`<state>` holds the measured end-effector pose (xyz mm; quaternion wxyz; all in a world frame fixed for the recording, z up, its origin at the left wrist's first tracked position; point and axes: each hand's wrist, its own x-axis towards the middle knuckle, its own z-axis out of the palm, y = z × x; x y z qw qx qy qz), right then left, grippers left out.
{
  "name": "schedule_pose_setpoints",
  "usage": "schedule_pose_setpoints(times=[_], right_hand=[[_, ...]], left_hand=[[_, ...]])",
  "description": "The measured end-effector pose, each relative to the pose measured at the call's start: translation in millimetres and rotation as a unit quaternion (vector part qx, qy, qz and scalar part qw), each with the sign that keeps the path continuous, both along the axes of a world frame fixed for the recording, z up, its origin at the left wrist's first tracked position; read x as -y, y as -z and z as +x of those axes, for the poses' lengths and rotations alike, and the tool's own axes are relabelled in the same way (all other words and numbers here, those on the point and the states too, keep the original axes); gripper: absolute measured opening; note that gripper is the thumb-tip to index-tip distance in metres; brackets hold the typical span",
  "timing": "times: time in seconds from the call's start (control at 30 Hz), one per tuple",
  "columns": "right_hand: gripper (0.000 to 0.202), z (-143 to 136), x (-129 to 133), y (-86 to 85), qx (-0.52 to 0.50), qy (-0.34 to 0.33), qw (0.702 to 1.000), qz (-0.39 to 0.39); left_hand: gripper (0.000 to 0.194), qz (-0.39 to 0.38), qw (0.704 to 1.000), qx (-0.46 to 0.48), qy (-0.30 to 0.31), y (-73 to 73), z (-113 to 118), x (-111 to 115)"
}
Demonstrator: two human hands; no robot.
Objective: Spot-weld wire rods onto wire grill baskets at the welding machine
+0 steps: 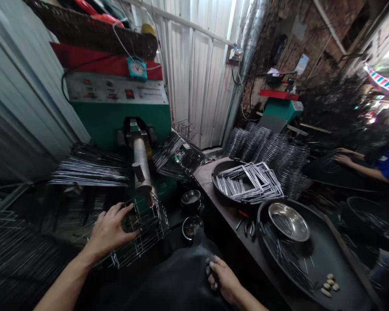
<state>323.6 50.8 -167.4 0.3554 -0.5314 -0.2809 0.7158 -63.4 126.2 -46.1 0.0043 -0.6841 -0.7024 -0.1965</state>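
Observation:
My left hand (112, 229) has its thumb and fingers spread apart beside a wire basket-like frame (139, 246); whether it touches the wires I cannot tell. That frame sits below the metal arm (141, 162) of a green machine (100, 119). Over a dark apron (178, 276), my right hand (225, 278) is closed, its fingertips dark. A tiny bit seems to stick out at those fingertips, too small to name. Two small metal bowls, one farther (191, 197) and one nearer (192, 227), lie between my hands and the machine.
At right, a bench (214, 196) bears a dark pan (218, 181) of square wire frames (256, 181), pliers (252, 229) and a large black tray (330, 242) with a steel bowl (288, 221). Wire stacks (90, 166) flank the machine. Another person's hands (345, 157) are at far right.

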Motion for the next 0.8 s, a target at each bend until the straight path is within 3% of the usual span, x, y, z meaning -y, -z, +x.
schedule_pose_setpoints(times=[0.5, 0.67, 0.8], right_hand=[[0.032, 3, -5, -8.5, -0.055, 0.029, 0.996, -0.067], [0.031, 6, -7, -21.4, -0.105, 0.063, 0.988, -0.089], [0.036, 11, -20, -31.9, -0.14, 0.071, 0.984, -0.089]], left_hand=[[0.08, -0.106, 0.994, -0.012, 0.003, -14.6, 3, 1], [0.083, -0.141, 0.99, 0.006, 0.012, -19.6, 4, 2], [0.095, -0.175, 0.984, -0.02, 0.011, -13.9, -10, 18]])
